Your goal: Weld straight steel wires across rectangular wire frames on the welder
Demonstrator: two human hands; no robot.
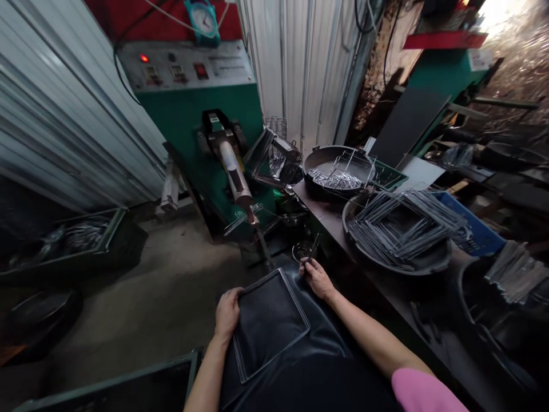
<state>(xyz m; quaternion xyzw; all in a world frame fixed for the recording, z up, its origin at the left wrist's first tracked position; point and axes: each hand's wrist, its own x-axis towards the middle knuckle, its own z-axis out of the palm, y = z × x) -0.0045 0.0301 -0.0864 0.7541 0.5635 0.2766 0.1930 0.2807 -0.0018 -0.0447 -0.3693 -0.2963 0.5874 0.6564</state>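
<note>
Over a dark apron lies a rectangular wire frame. My left hand has its fingers closed on the frame's upper left corner. Farther right, my right hand pinches a few short thin wire pieces that point upward, beside a small round dish. Ahead of the wire frame stands a green machine with a cylindrical arm reaching down towards it. Bent wire parts are around the arm's tip.
To the right, a bench holds a round pan of small wire pieces, a pan of stacked wire frames and a blue crate. Green bins stand on the floor at left.
</note>
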